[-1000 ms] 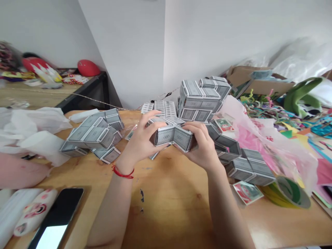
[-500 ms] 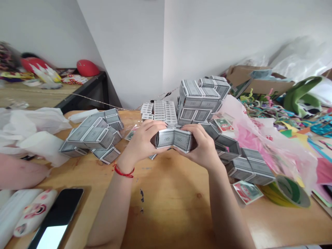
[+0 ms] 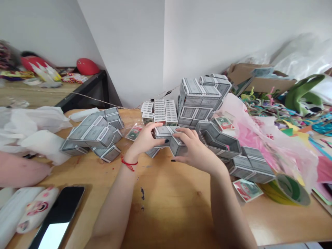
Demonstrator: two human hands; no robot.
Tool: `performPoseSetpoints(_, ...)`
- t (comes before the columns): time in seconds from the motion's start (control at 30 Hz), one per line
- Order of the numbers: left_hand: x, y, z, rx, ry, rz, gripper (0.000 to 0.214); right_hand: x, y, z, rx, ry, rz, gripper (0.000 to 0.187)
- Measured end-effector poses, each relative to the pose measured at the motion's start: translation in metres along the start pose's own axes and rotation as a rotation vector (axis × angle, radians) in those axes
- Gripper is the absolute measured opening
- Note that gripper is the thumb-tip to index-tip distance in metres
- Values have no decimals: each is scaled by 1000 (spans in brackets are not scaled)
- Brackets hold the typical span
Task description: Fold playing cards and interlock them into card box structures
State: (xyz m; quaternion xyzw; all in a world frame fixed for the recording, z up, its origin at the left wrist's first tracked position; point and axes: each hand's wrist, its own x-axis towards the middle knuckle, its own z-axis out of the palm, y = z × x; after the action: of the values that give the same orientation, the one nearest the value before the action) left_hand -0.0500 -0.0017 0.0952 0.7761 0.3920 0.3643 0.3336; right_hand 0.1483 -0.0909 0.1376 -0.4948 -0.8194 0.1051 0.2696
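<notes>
Both hands are on a block folded from grey-backed playing cards (image 3: 178, 146), above the middle of the wooden table. My left hand (image 3: 145, 141) grips its left end, thumb across the front face and fingers behind. Curved over the right part is my right hand (image 3: 198, 152), its fingers on top and its thumb low near the front edge. Beneath the block, another grey card piece (image 3: 152, 152) partly shows. Just behind stand upright rows of card packs (image 3: 163, 110), and to their right a tall stack of folded card blocks (image 3: 198, 98).
Joined card blocks (image 3: 93, 133) lie on the left, with hollow card frames (image 3: 220, 141) on the right. Green-and-yellow tape (image 3: 285, 192) and a red-and-green card pack (image 3: 247, 189) are near the right arm. A phone (image 3: 58, 214) lies front left, near another person's arm (image 3: 23, 169).
The block has turned and tilted so its top now shows. My left thumb has moved onto its front, and my right fingers have shifted over the top, loosening from its right end.
</notes>
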Motion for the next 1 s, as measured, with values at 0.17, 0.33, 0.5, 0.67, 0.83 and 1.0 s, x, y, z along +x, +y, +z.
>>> performPoseSetpoints(0.17, 2, -4, 18, -33, -337, 142, 68, -12, 10, -16, 151, -232, 203, 23)
performPoseSetpoints(0.33, -2, -16, 23, 42, -591, 167, 69, -1, 7, -3, 83, -165, 379, 11)
performPoseSetpoints(0.5, 1, -18, 24, 25, -606, 135, 59, 10, 17, 23, -45, -227, 504, 10)
performPoseSetpoints(0.67, 6, -18, 32, -22, -582, -64, 52, 13, 29, 30, 135, -387, 635, 10)
performPoseSetpoints(0.83, 6, -17, 35, -46, -615, -139, 55, 15, 25, 30, 140, -432, 670, 8)
performPoseSetpoints(1.0, 0, -15, 35, -64, -583, -282, 57, 15, 23, 37, 37, -380, 626, 11)
